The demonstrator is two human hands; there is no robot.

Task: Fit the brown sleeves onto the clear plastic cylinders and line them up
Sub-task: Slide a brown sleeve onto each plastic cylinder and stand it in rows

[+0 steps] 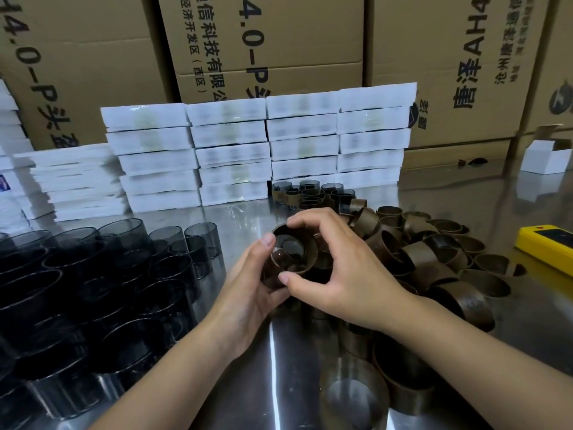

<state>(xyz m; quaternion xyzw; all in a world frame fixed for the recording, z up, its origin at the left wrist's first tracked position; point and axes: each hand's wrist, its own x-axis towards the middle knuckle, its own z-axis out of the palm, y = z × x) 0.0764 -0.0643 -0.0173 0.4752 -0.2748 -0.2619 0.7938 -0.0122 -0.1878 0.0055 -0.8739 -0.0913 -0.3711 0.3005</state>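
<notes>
Head view: our left hand (248, 293) grips the clear cylinder (290, 248); right hand (335, 268) pinches the brown sleeve (311, 255) round it, btwn both hands. Axis points up twd us; right hand sits nearer the rim.

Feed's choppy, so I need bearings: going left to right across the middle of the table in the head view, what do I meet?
Bare clear cylinders → left hand → sleeved cylinder held by both hands → right hand → pile of loose brown sleeves → yellow device at the right edge.
</notes>
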